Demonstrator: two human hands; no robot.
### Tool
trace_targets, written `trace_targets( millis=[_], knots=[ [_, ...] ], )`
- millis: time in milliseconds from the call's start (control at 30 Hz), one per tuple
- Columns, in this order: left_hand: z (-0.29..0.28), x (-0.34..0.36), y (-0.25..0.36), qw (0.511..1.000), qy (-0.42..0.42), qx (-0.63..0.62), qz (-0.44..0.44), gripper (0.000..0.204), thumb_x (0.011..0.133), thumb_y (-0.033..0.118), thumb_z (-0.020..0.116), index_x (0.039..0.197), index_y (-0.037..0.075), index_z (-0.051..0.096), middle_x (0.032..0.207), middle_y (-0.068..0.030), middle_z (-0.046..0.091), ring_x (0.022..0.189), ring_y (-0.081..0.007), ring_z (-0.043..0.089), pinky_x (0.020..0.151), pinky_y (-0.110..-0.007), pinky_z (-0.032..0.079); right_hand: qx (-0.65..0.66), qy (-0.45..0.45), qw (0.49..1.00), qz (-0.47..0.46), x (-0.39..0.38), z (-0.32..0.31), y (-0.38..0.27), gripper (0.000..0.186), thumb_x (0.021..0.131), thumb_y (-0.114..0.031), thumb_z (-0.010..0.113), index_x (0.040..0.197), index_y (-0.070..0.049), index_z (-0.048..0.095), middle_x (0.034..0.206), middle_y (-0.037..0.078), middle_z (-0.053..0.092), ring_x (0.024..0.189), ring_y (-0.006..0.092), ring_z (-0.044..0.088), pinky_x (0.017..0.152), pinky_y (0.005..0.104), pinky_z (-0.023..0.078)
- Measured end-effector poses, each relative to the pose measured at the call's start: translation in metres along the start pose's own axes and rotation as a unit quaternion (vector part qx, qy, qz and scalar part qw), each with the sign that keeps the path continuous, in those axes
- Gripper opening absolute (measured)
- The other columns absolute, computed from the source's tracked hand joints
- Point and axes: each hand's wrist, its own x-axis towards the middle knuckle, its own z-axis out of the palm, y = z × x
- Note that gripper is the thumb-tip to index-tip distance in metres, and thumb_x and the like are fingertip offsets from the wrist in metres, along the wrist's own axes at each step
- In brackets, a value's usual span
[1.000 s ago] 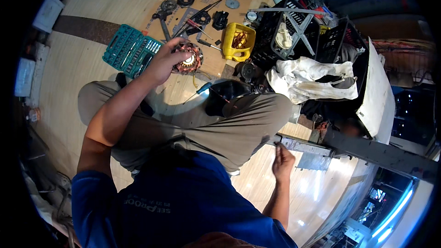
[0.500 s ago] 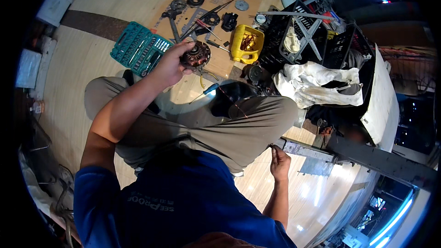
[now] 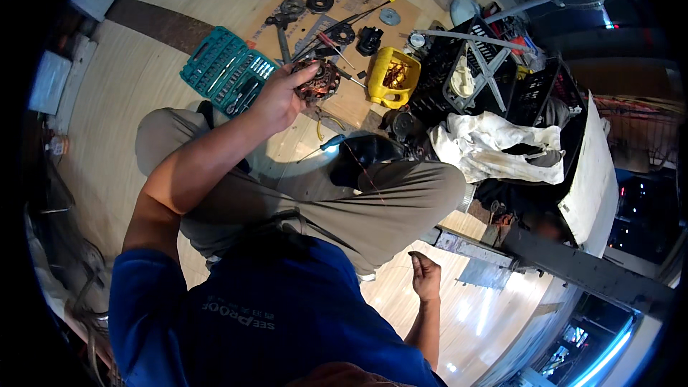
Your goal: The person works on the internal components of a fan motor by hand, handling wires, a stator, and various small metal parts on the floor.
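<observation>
My left fingers (image 3: 308, 71) partly hid the copper-wound ring (image 3: 322, 84); anything in my right fingers (image 3: 426, 264) was too small to tell.

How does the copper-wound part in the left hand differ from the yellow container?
The copper-wound part is round and dark; the yellow container is boxy and bright. The copper-wound part is held in the left hand; the yellow container is untouched, with copper-coloured strands inside. Both show copper colour.
</observation>
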Motion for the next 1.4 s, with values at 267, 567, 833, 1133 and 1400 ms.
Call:
trace_targets(
  millis=[267,567,833,1133,1400],
  knots=[
    [0.009,-0.003,0.008,1.000,0.005,0.013,-0.016,0.019,0.088,0.017,0.066,0.104,0.008,0.060,0.095,-0.0052,0.068,0.082,-0.0153,0.067,0.064,-0.028,0.052,0.052,0.003,0.992,0.118,-0.026,0.000,0.070,0.024,0.097,-0.019,0.055,0.099,0.001,0.068,0.082,0.008,0.068,0.078,0.0120,0.058,0.075,0.0274,0.047],
    [0.009,-0.011,0.018,0.999,0.045,0.027,0.007,0.023,0.089,0.016,0.063,0.108,0.007,0.055,0.097,-0.0072,0.067,0.083,-0.0164,0.066,0.065,-0.032,0.051,-0.222,0.045,0.957,0.182,-0.094,-0.011,0.173,0.031,0.094,-0.031,0.053,0.086,-0.004,0.067,0.079,0.022,0.066,0.074,0.0412,0.063,0.063,0.0467,0.049],
    [0.012,-0.013,0.016,0.999,0.028,0.008,0.015,0.037,0.086,0.006,0.063,0.118,0.000,0.045,0.107,-0.0141,0.062,0.096,-0.0228,0.064,0.084,-0.040,0.053,-0.299,-0.124,0.880,0.347,-0.197,-0.013,0.247,0.062,0.073,-0.055,0.073,0.111,-0.006,0.065,0.103,0.023,0.067,0.100,0.0367,0.063,0.086,0.0412,0.051],
    [0.021,-0.016,0.010,0.999,-0.039,0.028,0.010,0.044,0.087,0.004,0.060,0.125,-0.001,0.038,0.117,-0.0168,0.057,0.107,-0.0267,0.060,0.096,-0.044,0.049,-0.153,0.165,0.974,-0.018,0.039,-0.037,-0.039,0.051,0.079,0.002,0.062,0.128,0.002,0.048,0.131,0.027,0.049,0.122,0.0420,0.048,0.102,0.0437,0.039],
    [0.020,-0.017,0.008,0.993,-0.117,0.017,-0.008,0.034,0.092,0.007,0.052,0.123,-0.001,0.041,0.118,-0.0207,0.058,0.110,-0.0290,0.060,0.096,-0.042,0.050,-0.025,0.062,0.953,-0.295,0.168,0.052,-0.247,0.042,0.086,-0.013,0.063,0.119,0.009,0.051,0.110,0.030,0.058,0.099,0.0458,0.057,0.087,0.0435,0.048]
  ],
)
